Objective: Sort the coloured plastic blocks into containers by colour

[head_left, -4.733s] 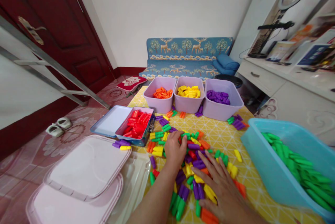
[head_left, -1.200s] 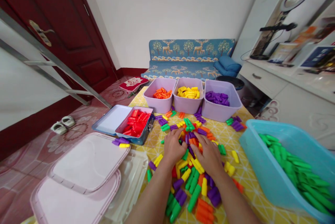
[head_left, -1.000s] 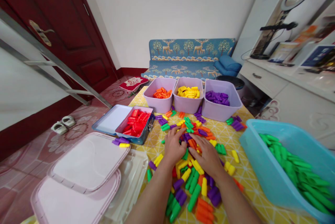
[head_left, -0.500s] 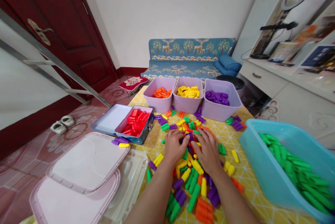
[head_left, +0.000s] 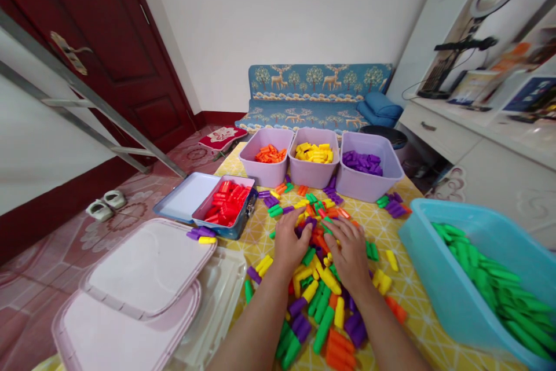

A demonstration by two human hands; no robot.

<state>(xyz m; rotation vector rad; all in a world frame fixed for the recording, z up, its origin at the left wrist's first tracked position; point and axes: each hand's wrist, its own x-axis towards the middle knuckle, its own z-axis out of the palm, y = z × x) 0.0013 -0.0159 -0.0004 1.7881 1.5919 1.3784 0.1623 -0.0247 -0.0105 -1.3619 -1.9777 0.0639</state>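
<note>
A mixed pile of green, yellow, purple, orange and red plastic pieces (head_left: 322, 296) lies on the yellow patterned table. Both my hands rest on its far part. My left hand (head_left: 292, 239) has its fingers apart and curved over the pieces, the thumb near a purple one. My right hand (head_left: 347, 249) is spread beside it, its fingertips touching a green piece (head_left: 327, 224). Neither hand visibly grips a piece. Behind the pile stand lilac bins of orange pieces (head_left: 270, 154), yellow pieces (head_left: 314, 153) and purple pieces (head_left: 362, 162).
A tin of red pieces (head_left: 226, 204) stands left of the pile, with pale lids (head_left: 152, 261) nearer me. On the right is a large turquoise tub (head_left: 428, 255) holding green pieces (head_left: 486, 278). Beyond the table is a blue sofa (head_left: 304, 110); a white cabinet (head_left: 499, 186) stands right.
My hands have drawn slightly apart over the pile, uncovering more orange and purple pieces between them. The containers stand as before; the view has shifted slightly.
</note>
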